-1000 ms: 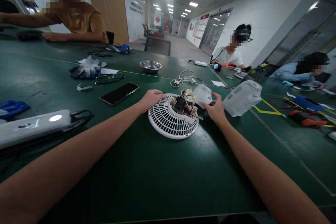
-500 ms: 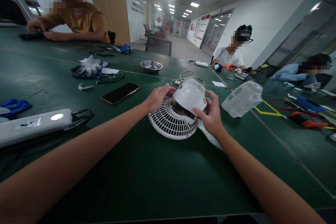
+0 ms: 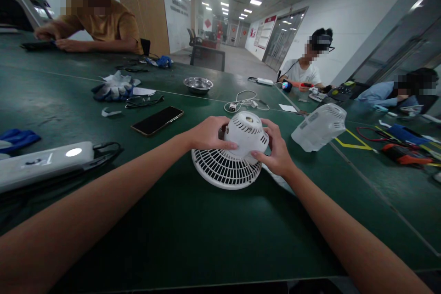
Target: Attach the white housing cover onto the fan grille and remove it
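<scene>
A white round fan grille [image 3: 223, 170] lies flat on the green table [image 3: 193, 229]. A white domed motor cover [image 3: 246, 135] with vent slots sits on the grille's middle, over the motor, which is now hidden. My left hand [image 3: 206, 133] grips the cover's left side with curled fingers. My right hand [image 3: 275, 149] wraps its right side, thumb on the front. Both hands hold the cover down on the grille.
Another white fan housing [image 3: 319, 126] lies to the right. A black phone [image 3: 156, 121], glasses [image 3: 143, 102], gloves [image 3: 113, 87], a steel bowl [image 3: 198, 85] and a white cable [image 3: 243, 101] lie beyond. A white device [image 3: 44, 163] sits at left. Other people work along the table's far side.
My right hand lifted the white cover from beside the grille and brought it over the exposed motor. Both hands have now lowered it onto the grille's middle.
</scene>
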